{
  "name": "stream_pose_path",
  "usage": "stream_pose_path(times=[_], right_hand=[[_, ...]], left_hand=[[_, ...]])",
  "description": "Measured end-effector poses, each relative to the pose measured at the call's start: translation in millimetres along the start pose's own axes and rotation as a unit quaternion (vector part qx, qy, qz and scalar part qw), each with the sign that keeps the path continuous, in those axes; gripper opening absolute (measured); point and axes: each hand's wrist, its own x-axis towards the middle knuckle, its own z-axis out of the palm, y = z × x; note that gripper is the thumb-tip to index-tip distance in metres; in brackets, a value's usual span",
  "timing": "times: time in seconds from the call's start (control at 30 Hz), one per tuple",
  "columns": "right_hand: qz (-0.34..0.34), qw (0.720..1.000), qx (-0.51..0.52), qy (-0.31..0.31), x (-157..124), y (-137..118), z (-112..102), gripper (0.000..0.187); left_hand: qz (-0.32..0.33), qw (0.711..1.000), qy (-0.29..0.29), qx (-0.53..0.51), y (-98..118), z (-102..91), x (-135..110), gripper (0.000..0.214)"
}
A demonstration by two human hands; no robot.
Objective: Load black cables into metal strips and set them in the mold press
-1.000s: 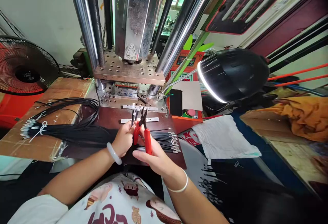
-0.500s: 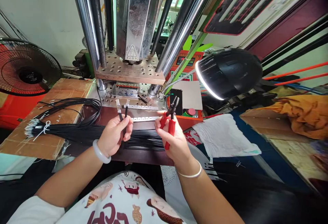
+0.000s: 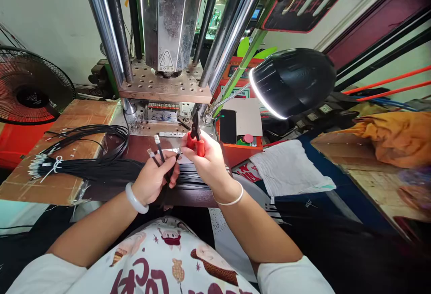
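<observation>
Now, cords (image 3: 161, 153): in the left hand (image 3: 155, 178), over the table (image 3: 139, 145); two pale tips (image 3: 156, 139) stick up, and one dark tip (image 3: 178, 153) points at the right hand (image 3: 210, 159).
Left hand: curled tight around the cords, thumb on top.
Right hand: wrapped around the pliers (image 3: 194, 140), its fingers just beside the dark tip; I can't tell if they pinch it.
Pliers: red ends in the palm, black nose up, away from the cords; I can't tell if the nose is closed.
Both hands: this step looks like work on that one tip. The next move seems to need a firm left grip and a still tip.
Gap: half a second ago the hands were well apart, the pliers over by the phone (image 3: 228, 126); now the hands nearly meet, and the dark tip shows between them.
Pile (image 3: 193, 178): more black cords, flat on the table under the hands.
Strip (image 3: 172, 134): white, just past the hands, near the press (image 3: 164, 91).
</observation>
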Motion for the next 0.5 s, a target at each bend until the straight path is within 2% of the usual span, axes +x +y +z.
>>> stream_pose_path(times=[0.1,0.17,0.23,0.3,0.37,0.43,0.5], right_hand=[[-0.015,0.999,-0.04,-0.018,-4.4,-3.2,3.3,0.007],[-0.034,0.996,-0.079,-0.016,-10.0,-2.1,1.2,0.011],[-0.08,0.985,-0.156,-0.011,-17.6,2.8,-5.1,0.023],[-0.15,0.951,-0.269,-0.018,-25.9,10.5,-12.9,0.04],[-0.207,0.895,-0.395,-0.022,-33.0,18.7,-18.9,0.05],[-0.225,0.844,-0.487,-0.016,-37.8,24.8,-21.4,0.055],[-0.225,0.819,-0.529,-0.005,-40.2,27.6,-21.0,0.058]], left_hand=[[0.044,0.999,0.011,0.012,0.1,1.3,2.8,0.04],[0.026,1.0,0.0,-0.009,2.2,-1.0,3.2,0.038],[-0.009,0.999,-0.021,-0.047,6.0,-5.4,2.7,0.035],[-0.042,0.994,-0.048,-0.086,10.1,-10.2,1.9,0.033],[-0.061,0.989,-0.063,-0.116,12.7,-13.4,1.5,0.032],[-0.07,0.987,-0.063,-0.134,13.3,-13.9,1.2,0.031],[-0.073,0.986,-0.061,-0.139,12.3,-12.6,0.9,0.029]])
